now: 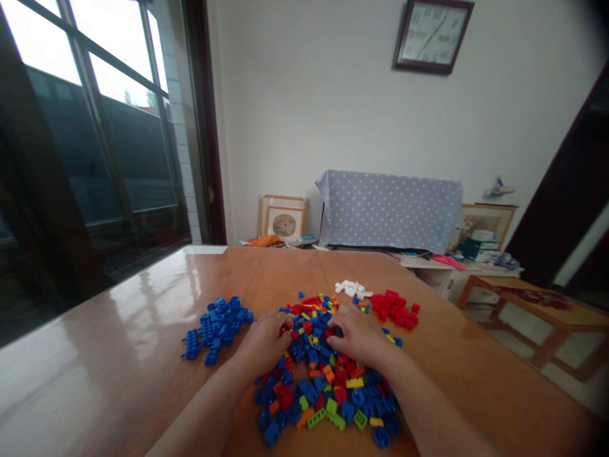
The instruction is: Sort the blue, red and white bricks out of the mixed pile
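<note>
A mixed heap of toy building bricks (328,374) in blue, red, green, orange and yellow lies on the table in front of me. At its left edge, my left hand (267,336) has its fingers curled in, with a small red brick (285,330) showing at the fingertips. My right hand (356,333) reaches into the heap from the right, thumb and fingers bent toward each other; what they hold, if anything, is partly hidden. Left of my left hand is a pile of blue bricks (219,325). Beyond my right hand sit a red pile (394,308) and a small white pile (352,289).
The glossy wooden table (118,355) spreads out on both sides. Against the far wall stand a cloth-covered object (390,209) and framed pictures (284,219). A wooden stool (547,311) is off to the right, and a glass door (104,127) to the left.
</note>
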`<state>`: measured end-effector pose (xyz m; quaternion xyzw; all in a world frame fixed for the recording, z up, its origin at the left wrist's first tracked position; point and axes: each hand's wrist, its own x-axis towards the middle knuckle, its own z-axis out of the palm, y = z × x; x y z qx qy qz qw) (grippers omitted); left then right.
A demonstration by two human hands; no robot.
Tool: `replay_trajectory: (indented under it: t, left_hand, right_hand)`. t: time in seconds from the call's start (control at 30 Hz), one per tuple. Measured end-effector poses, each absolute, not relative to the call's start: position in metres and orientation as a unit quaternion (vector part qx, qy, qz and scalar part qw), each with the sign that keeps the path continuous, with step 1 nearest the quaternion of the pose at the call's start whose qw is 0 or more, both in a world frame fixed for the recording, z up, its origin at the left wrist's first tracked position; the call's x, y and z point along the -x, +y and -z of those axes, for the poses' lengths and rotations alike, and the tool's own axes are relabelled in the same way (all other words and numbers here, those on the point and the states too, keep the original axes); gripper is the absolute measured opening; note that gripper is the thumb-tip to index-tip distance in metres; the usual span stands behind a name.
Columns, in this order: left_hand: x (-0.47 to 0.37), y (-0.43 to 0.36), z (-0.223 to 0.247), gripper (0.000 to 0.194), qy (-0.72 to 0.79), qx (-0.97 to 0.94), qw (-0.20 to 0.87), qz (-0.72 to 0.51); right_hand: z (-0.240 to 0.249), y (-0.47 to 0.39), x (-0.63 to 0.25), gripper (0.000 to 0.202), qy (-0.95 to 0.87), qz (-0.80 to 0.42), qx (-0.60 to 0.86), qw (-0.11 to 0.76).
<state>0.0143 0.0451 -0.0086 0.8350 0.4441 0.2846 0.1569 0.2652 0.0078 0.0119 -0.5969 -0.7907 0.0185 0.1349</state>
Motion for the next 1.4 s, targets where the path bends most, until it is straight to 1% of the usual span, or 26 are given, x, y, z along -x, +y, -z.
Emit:
replay_trajectory:
  t: [0.1, 0.2, 0.33, 0.4, 0.5, 0.57, 0.63, 0.7, 0.77, 0.8, 0.87, 0.93, 1.03, 1.13, 1.2, 1.3, 1.4]
  left_hand:
    - [-0.015, 0.046, 0.010, 0.015, 0.443, -0.835, 0.158, -0.285]
    - [-0.015, 0.047, 0.012, 0.014, 0.439, -0.835, 0.153, -0.293]
    - [-0.013, 0.049, 0.012, 0.015, 0.438, -0.834, 0.150, -0.301]
    - [-0.011, 0.050, 0.011, 0.017, 0.442, -0.830, 0.155, -0.305]
    - [-0.009, 0.053, 0.012, 0.017, 0.453, -0.821, 0.162, -0.308]
    - [-0.009, 0.054, 0.014, 0.017, 0.453, -0.821, 0.163, -0.307]
    - [-0.009, 0.056, 0.016, 0.018, 0.447, -0.822, 0.164, -0.311]
    - [-0.008, 0.057, 0.018, 0.019, 0.443, -0.823, 0.164, -0.315]
    - [-0.008, 0.058, 0.019, 0.019, 0.447, -0.822, 0.163, -0.314]
    - [-0.008, 0.059, 0.019, 0.019, 0.449, -0.821, 0.163, -0.312]
    - [-0.007, 0.060, 0.020, 0.018, 0.458, -0.818, 0.163, -0.308]
    - [-0.007, 0.062, 0.020, 0.018, 0.466, -0.815, 0.164, -0.302]
    - [-0.007, 0.064, 0.022, 0.017, 0.472, -0.816, 0.159, -0.294]
    - [-0.005, 0.065, 0.023, 0.016, 0.465, -0.820, 0.157, -0.294]
    - [-0.004, 0.065, 0.023, 0.016, 0.461, -0.823, 0.158, -0.293]
    - [-0.003, 0.066, 0.024, 0.016, 0.460, -0.824, 0.154, -0.293]
    - [-0.004, 0.066, 0.024, 0.015, 0.463, -0.824, 0.149, -0.291]
  right_hand:
    - [-0.011, 0.008, -0.259, 0.015, -0.788, -0.002, 0.604, 0.123]
    - [-0.012, 0.006, -0.255, 0.013, -0.787, 0.006, 0.604, 0.129]
    - [-0.013, 0.007, -0.262, 0.012, -0.784, -0.034, 0.591, 0.189]
    - [-0.014, 0.010, -0.274, 0.016, -0.761, -0.083, 0.593, 0.249]
    - [-0.015, 0.015, -0.299, 0.020, -0.687, -0.196, 0.600, 0.361]
    - [-0.017, 0.016, -0.315, 0.021, -0.634, -0.267, 0.595, 0.415]
    - [-0.018, 0.015, -0.327, 0.021, -0.599, -0.329, 0.592, 0.428]
    - [-0.018, 0.014, -0.335, 0.023, -0.577, -0.381, 0.593, 0.414]
    - [-0.016, 0.014, -0.341, 0.025, -0.559, -0.417, 0.585, 0.415]
    - [-0.014, 0.015, -0.345, 0.026, -0.548, -0.426, 0.579, 0.428]
    - [-0.011, 0.019, -0.355, 0.028, -0.506, -0.413, 0.582, 0.484]
    - [-0.007, 0.024, -0.368, 0.030, -0.445, -0.367, 0.610, 0.543]
    - [0.004, 0.032, -0.391, 0.026, -0.367, -0.284, 0.663, 0.587]
    - [0.021, 0.039, -0.406, 0.014, -0.323, -0.235, 0.699, 0.593]
    - [0.031, 0.044, -0.410, 0.011, -0.313, -0.222, 0.713, 0.586]
    - [0.038, 0.049, -0.412, 0.012, -0.322, -0.207, 0.727, 0.570]
    - [0.035, 0.050, -0.407, 0.018, -0.362, -0.185, 0.732, 0.547]
